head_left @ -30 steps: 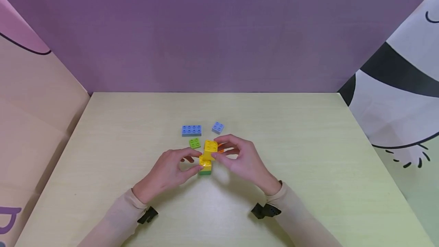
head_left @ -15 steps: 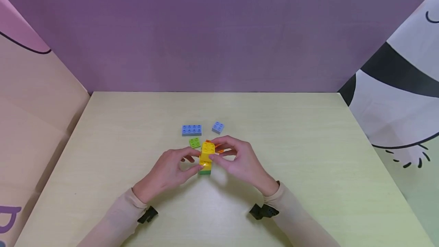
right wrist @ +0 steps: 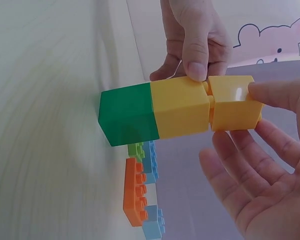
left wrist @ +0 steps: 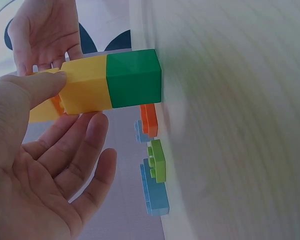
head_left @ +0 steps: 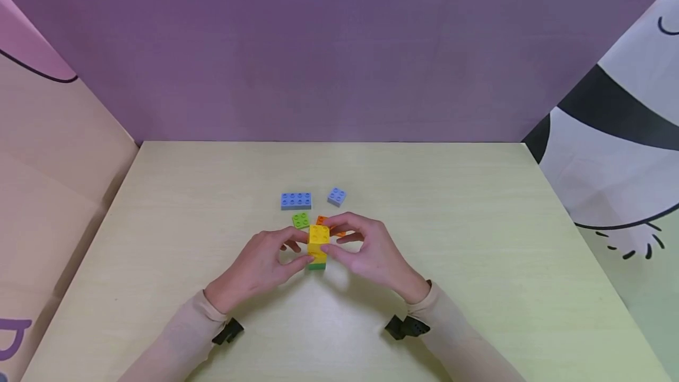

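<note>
A green brick (left wrist: 135, 77) stands on the table with a yellow brick (right wrist: 180, 107) stacked on it. My left hand (head_left: 260, 261) grips that lower yellow brick between thumb and fingers. Over it is an upper yellow brick (head_left: 319, 234), which my right hand (head_left: 373, 249) pinches with the thumb in front and fingertips behind. In the right wrist view a narrow gap with studs showing separates the two yellow bricks, and the upper one sits slightly tilted.
Behind the stack lie a long blue brick (head_left: 296, 201), a small blue brick (head_left: 336, 196) and a lime green brick (head_left: 300, 220). An orange brick (right wrist: 133, 192) is partly hidden by my right hand in the head view. A purple wall (head_left: 334, 52) rises at the table's far edge.
My right hand has brought the upper yellow brick left and down, lining it up over the lower yellow one. My left hand has stayed in place.
</note>
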Demonstrator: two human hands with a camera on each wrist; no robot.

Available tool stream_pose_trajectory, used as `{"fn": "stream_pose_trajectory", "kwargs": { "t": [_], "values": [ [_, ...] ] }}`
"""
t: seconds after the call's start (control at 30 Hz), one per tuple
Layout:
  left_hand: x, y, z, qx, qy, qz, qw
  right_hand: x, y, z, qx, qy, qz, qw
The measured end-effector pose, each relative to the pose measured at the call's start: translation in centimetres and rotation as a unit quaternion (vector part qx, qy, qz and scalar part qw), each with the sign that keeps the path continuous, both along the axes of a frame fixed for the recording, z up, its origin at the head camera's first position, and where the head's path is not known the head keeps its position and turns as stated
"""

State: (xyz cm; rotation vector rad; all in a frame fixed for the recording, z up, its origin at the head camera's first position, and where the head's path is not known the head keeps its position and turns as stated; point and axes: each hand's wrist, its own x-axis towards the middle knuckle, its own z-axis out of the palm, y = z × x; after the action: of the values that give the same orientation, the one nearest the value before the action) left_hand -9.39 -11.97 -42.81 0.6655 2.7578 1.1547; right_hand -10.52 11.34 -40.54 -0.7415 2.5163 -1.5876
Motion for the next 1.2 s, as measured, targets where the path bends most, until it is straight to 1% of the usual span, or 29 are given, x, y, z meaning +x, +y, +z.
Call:
{"fn": "stream_pose_trajectory", "kwargs": {
  "t": [0.27, 0.4, 0.6, 0.77, 0.87, 1.07, 1.1, 1.2],
  "values": [
    [-0.07, -0.12, -0.18, 0.009, -0.008, -0.003, 0.9999, -0.15, 0.03, -0.16, 0.011, 0.005, 0.014, 0.9998],
    [-0.05, -0.10, -0.17, 0.006, -0.011, -0.001, 0.9999, -0.14, 0.05, -0.16, 0.014, 0.012, 0.019, 0.9996],
    [-0.03, -0.08, -0.20, 0.003, -0.004, -0.001, 1.0000, -0.14, 0.06, -0.11, 0.015, 0.026, 0.035, 0.9989],
    [-0.05, -0.14, -0.06, -0.005, 0.001, -0.002, 1.0000, -0.26, 0.02, -0.18, 0.034, 0.048, 0.040, 0.9975],
    [-0.10, -0.20, 0.00, -0.015, 0.010, -0.006, 0.9998, -0.28, -0.05, -0.15, 0.045, 0.062, 0.043, 0.9961],
    [-0.17, -0.23, -0.01, -0.029, 0.020, -0.012, 0.9993, -0.22, -0.11, -0.10, 0.050, 0.089, 0.046, 0.9937],
    [-0.18, -0.20, -0.07, -0.037, 0.023, -0.012, 0.9990, -0.20, -0.12, -0.14, 0.050, 0.094, 0.046, 0.9932],
    [-0.20, 0.01, -0.49, -0.086, 0.036, -0.017, 0.9955, -0.15, -0.19, -0.44, 0.042, 0.106, 0.052, 0.9921]
  ]
}}
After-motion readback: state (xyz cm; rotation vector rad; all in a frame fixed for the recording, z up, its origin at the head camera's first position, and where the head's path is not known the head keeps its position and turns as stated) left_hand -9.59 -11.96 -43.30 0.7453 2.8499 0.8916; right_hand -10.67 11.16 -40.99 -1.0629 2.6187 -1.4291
